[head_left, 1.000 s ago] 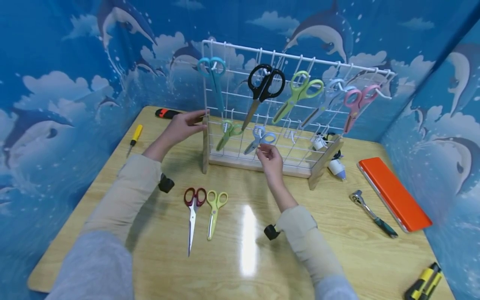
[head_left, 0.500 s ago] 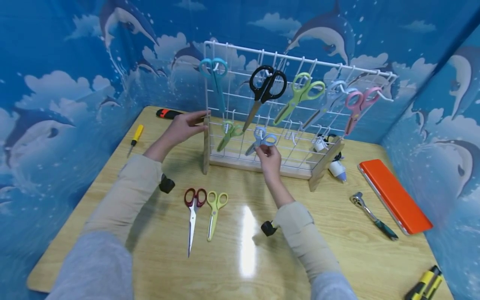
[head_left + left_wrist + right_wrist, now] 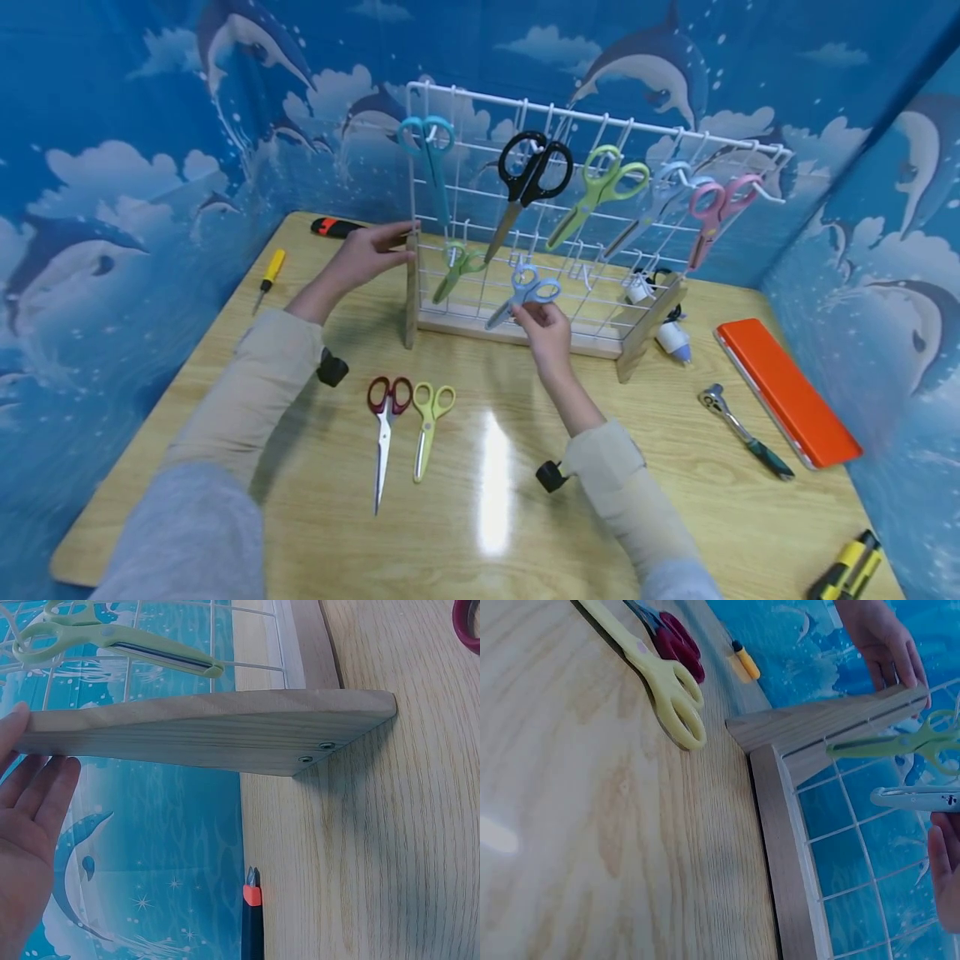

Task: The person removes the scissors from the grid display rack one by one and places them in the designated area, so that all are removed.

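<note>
My right hand [image 3: 548, 332] pinches a pair of light blue scissors [image 3: 534, 290] in front of the white wire rack [image 3: 480, 315], blades angled down to the left. In the right wrist view the blue scissors [image 3: 919, 799] lie close to the fingertips, with the green scissors [image 3: 900, 744] beyond. My left hand [image 3: 367, 257] grips the rack's wooden side post [image 3: 202, 731], thumb on one face and fingers on the other. Red-handled scissors [image 3: 385, 417] and yellow scissors [image 3: 426, 425] lie side by side on the table.
Above hang teal [image 3: 432, 162], black [image 3: 528, 179], green [image 3: 596, 196], blue [image 3: 652, 208] and pink scissors [image 3: 716, 217]. Right of the rack lie a glue gun [image 3: 675, 340], a ratchet [image 3: 742, 429], an orange case [image 3: 787, 392] and yellow-black cutters [image 3: 847, 567]. A yellow screwdriver [image 3: 272, 271] lies left.
My right hand has taken hold of the light blue scissors and moved them slightly down and toward me, away from their hook. The left hand stays on the post.
</note>
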Available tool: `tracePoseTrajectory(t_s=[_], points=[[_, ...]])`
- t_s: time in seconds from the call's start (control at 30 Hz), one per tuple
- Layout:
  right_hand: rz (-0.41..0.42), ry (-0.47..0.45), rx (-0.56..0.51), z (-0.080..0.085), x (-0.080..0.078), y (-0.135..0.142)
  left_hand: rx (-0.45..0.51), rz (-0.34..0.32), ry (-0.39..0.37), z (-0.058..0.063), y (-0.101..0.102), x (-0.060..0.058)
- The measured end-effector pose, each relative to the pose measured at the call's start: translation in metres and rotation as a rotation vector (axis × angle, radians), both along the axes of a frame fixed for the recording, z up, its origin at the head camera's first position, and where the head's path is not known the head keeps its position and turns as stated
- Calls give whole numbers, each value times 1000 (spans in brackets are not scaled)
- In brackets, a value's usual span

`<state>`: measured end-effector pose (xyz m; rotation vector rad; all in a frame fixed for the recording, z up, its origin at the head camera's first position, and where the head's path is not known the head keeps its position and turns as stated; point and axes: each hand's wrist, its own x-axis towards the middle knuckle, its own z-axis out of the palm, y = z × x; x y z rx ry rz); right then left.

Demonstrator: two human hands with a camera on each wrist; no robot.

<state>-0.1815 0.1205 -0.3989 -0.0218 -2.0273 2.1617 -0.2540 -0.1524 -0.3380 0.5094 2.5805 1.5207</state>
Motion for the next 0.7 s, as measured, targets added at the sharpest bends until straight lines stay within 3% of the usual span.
tracePoseTrajectory(t_s=[0.07,0.2,0.23,0.37,0.47,0.7], points=[[3,-31,39,9,11,-1,-2,0,2,0,0,0],[58,-32,78,1,23,4,-13,7,4,0,1,0],[74,-36,83,-4,25,6,-11,6,5,0,1,0],[197,-56,111,-55,22,18,-9,4,2,0,1,0],[302,-133,143,-74,30,20,-7,5,2,0,1,1],[414,-399,188,-46,69,0,-9,6,8,0,1,0]])
